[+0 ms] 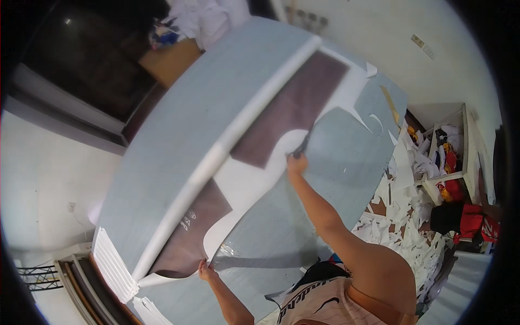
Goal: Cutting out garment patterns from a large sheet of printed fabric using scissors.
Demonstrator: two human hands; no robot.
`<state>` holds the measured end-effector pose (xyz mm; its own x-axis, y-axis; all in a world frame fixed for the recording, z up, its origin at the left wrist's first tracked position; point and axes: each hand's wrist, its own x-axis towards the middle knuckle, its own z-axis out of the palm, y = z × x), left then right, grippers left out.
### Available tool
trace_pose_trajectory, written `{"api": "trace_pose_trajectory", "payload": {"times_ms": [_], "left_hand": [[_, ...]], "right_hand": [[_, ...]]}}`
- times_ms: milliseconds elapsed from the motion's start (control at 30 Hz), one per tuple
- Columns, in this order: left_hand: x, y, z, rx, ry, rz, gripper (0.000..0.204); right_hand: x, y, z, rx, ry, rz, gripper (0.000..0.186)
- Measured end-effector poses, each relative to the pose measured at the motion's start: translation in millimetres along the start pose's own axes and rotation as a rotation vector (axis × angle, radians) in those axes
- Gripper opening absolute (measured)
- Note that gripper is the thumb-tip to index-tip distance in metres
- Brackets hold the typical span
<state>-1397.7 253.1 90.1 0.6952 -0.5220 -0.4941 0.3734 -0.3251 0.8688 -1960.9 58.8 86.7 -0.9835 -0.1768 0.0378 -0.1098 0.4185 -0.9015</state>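
A long white printed sheet (246, 184) with two dark brown panels lies across a large grey-blue table. The upper panel (290, 108) lies beyond my right hand; the lower panel (195, 230), with small pale marks, is near my left. Along the sheet's far side runs a white roll (216, 154). My right hand (297, 161) is closed around dark scissors (302, 145) at the sheet's curved near edge. My left hand (205, 270) pinches the edge of the sheet beside the lower panel. Blur hides how far the blades are apart.
Stacked white strips (115, 265) lie at the table's left end. Paper scraps (401, 216) cover the floor to the right, by a shelf unit (463, 146) holding coloured cloth. A cardboard box (172, 62) and white bundled material (208, 21) stand beyond the table. Rolls (86, 287) lean at lower left.
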Motion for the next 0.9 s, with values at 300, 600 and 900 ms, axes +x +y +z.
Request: {"api": "trace_pose_trajectory", "payload": {"times_ms": [300, 600, 900], "left_hand": [[-79.4, -39.8, -166.1, 0.03, -0.04, -0.076, 0.016], [-247.5, -119.4, -304.7, -0.038, 0.05, -0.19, 0.034], [-323.3, -188.7, -416.5, -0.198, 0.093, -0.168, 0.036]], "right_hand": [[-48.2, 30.3, -189.0, 0.019, -0.078, -0.039, 0.039], [-40.7, 140.4, -385.5, -0.08, -0.011, -0.057, 0.041], [-92.4, 141.1, -590.0, -0.097, -0.283, -0.401, 0.017]]}}
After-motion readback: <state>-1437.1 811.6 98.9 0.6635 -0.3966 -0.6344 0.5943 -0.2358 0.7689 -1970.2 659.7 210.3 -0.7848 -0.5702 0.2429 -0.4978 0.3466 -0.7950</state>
